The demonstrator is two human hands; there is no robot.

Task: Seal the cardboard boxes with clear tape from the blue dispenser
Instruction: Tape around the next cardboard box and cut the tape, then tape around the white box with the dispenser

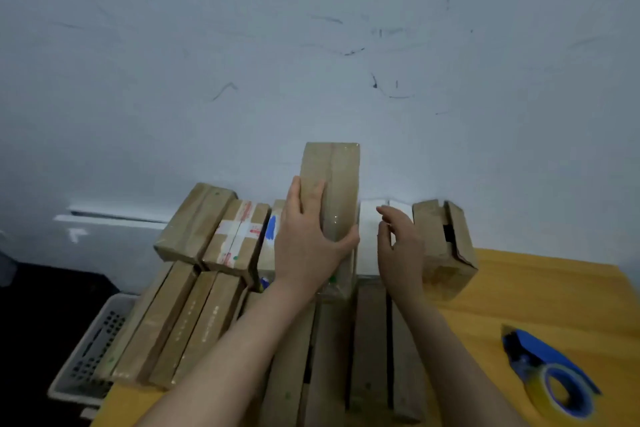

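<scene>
brown cardboard covers the middle of the yellow table (554,295); the left hand (308,239) grips the tall box (332,184), which stands on end above the other boxes, a little tilted; four fingers lie spread on its front face and the thumb is hooked round its right edge; a shiny clear strip runs along this face; i cannot tell if its lower end rests on the boxes under it; the right hand (398,246) is just beside it on the right, not touching; its fingers are slightly bent and a little apart, and they hold nothing; behind this hand is a white box (369,236), and right of that an open box (443,246) with loose flaps and a dark gap; on the left a taped box (239,239) with white and red strips lies on a row of long boxes (180,319); the dispenser (550,378), blue, with a roll of clear tape in it, lies on the table at the far right, well apart from both hands; a pale basket (93,350) with holes stands lower, left of the table; behind all is a grey wall (311,45) with dark scratches.
</scene>
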